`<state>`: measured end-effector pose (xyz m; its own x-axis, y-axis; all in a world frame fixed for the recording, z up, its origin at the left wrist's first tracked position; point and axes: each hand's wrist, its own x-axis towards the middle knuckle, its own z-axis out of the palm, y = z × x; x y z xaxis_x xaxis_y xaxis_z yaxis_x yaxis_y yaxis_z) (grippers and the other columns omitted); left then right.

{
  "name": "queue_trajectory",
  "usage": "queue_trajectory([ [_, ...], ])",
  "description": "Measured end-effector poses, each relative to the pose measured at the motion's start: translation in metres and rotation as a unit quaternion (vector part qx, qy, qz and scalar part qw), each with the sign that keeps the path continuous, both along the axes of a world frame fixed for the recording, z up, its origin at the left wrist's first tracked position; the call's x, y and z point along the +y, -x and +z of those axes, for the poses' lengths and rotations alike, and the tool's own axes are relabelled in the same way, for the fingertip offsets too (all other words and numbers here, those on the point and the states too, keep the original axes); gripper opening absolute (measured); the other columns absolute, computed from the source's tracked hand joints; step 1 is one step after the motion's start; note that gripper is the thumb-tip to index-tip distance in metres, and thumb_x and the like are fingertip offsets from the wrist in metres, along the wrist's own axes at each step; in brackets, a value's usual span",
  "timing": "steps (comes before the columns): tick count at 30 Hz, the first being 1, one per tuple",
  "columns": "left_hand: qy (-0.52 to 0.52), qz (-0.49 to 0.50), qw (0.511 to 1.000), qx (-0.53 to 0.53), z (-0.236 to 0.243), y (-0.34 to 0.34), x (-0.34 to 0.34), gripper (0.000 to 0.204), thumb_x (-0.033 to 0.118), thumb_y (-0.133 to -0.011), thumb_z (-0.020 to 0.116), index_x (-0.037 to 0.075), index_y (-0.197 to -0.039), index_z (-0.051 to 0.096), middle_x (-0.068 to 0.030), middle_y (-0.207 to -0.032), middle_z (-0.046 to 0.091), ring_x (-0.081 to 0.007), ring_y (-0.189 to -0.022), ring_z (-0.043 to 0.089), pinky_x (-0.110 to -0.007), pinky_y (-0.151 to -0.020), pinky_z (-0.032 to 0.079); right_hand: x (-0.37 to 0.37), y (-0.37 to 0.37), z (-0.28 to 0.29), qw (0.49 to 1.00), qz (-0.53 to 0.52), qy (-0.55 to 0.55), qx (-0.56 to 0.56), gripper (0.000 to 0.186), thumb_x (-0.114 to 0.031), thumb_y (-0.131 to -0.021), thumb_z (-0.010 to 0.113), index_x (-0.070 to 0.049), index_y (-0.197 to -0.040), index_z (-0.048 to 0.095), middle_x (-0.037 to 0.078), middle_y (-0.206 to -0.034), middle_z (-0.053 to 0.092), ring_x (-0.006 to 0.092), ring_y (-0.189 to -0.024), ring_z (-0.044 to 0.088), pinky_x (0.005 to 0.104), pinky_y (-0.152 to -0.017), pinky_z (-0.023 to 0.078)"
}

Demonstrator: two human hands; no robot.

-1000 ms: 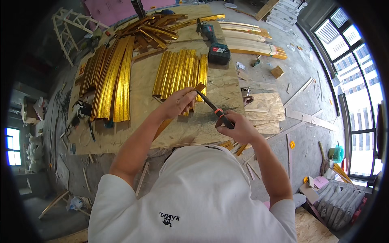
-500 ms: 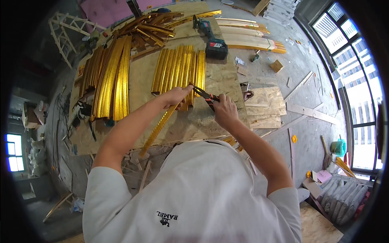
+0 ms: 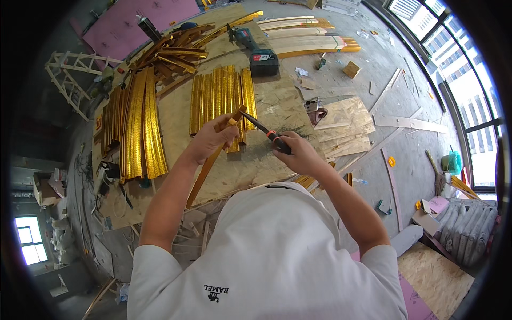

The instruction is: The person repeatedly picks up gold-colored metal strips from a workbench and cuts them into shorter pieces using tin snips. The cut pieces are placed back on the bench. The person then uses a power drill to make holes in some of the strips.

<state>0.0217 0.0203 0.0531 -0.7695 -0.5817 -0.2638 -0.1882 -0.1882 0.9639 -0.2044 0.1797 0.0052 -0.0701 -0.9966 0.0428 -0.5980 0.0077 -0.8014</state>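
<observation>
My left hand (image 3: 209, 141) is closed around a long gold trim strip (image 3: 201, 180), near its upper end. The strip slants down toward me, with a darker, smooth side showing. In my right hand (image 3: 301, 153) is a pair of pliers (image 3: 276, 140) with black and orange-red handles. Its dark jaws reach the strip's upper end; whether they grip it is too small to tell. Just beyond my hands, a row of shiny gold strips (image 3: 213, 98) lies on the wooden board (image 3: 282, 104). A larger stack of gold strips (image 3: 140, 130) lies to the left.
A cordless saw (image 3: 255, 50) rests at the board's far side, beside a jumbled heap of brown-gold offcuts (image 3: 173, 50). Bundled pale strips (image 3: 309, 42) lie beyond it. Scraps and wooden sheets (image 3: 346, 125) cover floor at the right. A white frame (image 3: 66, 80) stands far left.
The strip has been turned, its patterned gold face giving way to a darker, smooth side. The pliers' handles now look closer together. The whole view has shifted slightly.
</observation>
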Motion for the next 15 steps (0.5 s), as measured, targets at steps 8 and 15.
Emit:
queue_trajectory([
  [8,0.007,0.009,1.000,0.002,0.003,0.006,0.011,0.067,0.044,-0.087,0.073,-0.001,-0.132,0.051,-0.0006,-0.087,0.059,-0.0067,-0.070,0.052,-0.024,-0.059,0.044,0.005,0.007,0.017,0.999,0.018,-0.031,0.034,0.030,-0.025,-0.087,0.068,0.000,-0.101,0.065,0.020,-0.107,0.059,0.0406,-0.099,0.058,0.0450,-0.085,0.047],
  [15,-0.017,0.031,0.999,0.005,-0.005,0.006,0.014,0.070,0.043,-0.087,0.073,-0.001,-0.135,0.048,-0.0015,-0.090,0.061,-0.0067,-0.070,0.054,-0.023,-0.059,0.044,0.009,0.009,0.013,0.998,0.041,-0.034,0.029,0.029,-0.026,-0.089,0.065,0.000,-0.101,0.064,0.021,-0.110,0.058,0.0412,-0.100,0.057,0.0450,-0.087,0.046],
])
